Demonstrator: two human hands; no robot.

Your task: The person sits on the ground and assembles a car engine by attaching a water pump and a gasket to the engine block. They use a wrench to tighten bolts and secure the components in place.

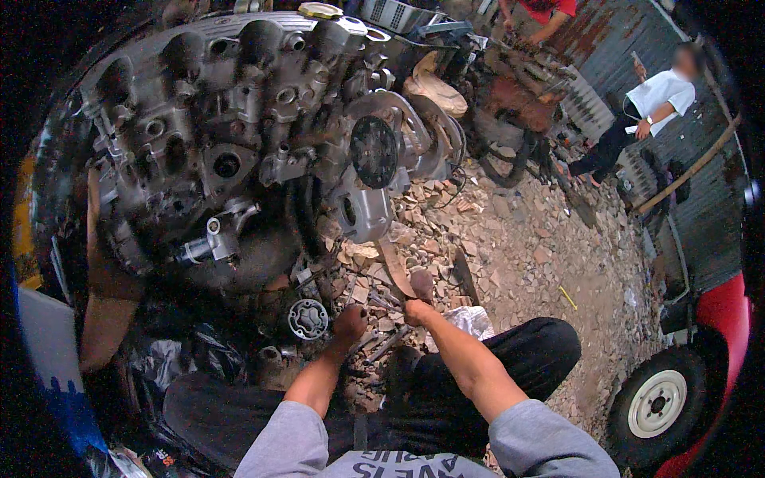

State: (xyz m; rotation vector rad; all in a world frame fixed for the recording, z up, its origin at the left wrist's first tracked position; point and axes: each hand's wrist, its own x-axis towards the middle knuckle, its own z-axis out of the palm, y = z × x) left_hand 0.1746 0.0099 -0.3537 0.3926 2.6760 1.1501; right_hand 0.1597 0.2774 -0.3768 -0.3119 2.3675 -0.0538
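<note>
My left hand [350, 322], dark with grime, is low over the rubble with its fingers curled; whatever it may hold is hidden. My right hand [415, 311] is closed just to its right, at the lower end of a flat brown strip [394, 269]; I cannot tell whether it grips that strip. Several metal hand tools [386, 341] lie on the stones below and between the hands. Left of my left hand rests a round metal part with a lobed opening [308, 319]. A crumpled silvery sheet [470, 325] lies beside my right forearm.
A large greasy engine block [215, 119] fills the upper left, with a round black-faced part [374, 151] at its right end. Broken stones [518, 263] cover the ground. A person in white [657, 99] stands far right, another in red [550, 9] behind. A wheel [657, 404] stands lower right.
</note>
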